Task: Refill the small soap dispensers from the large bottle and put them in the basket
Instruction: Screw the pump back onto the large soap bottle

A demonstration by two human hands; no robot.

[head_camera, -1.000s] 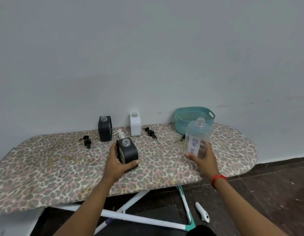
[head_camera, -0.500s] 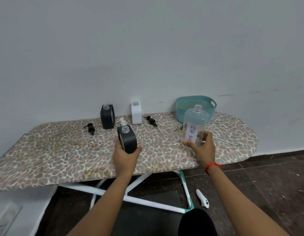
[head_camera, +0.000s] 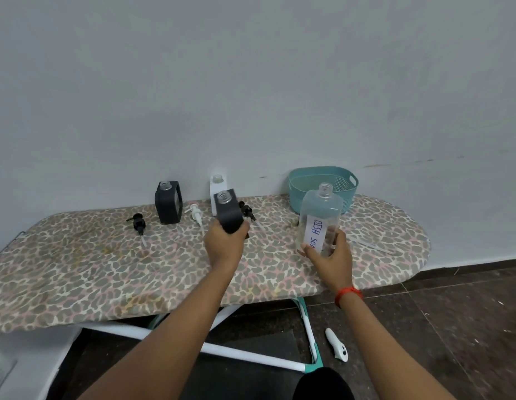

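Observation:
My left hand (head_camera: pixel 225 244) grips a small black dispenser (head_camera: pixel 228 210) by its base, lifted and uncapped, its open neck up. My right hand (head_camera: pixel 329 255) holds the large clear bottle (head_camera: pixel 319 217) labelled "DISH SOAP", upright and uncapped, above the board. A second black dispenser (head_camera: pixel 168 202) and a white dispenser (head_camera: pixel 217 189) stand uncapped at the back. The teal basket (head_camera: pixel 323 183) sits at the back right, behind the large bottle.
Two black pump heads (head_camera: pixel 139 222) (head_camera: pixel 247 211) and a white pump head (head_camera: pixel 195 211) lie on the leopard-print ironing board (head_camera: pixel 77 269). A white strip lies on the board's right end (head_camera: pixel 372 246). A white object (head_camera: pixel 336 344) lies on the dark floor by the board's legs.
My left hand has lifted the black dispenser off the board and carried it up and rightward, toward the large bottle. My right hand keeps the bottle upright.

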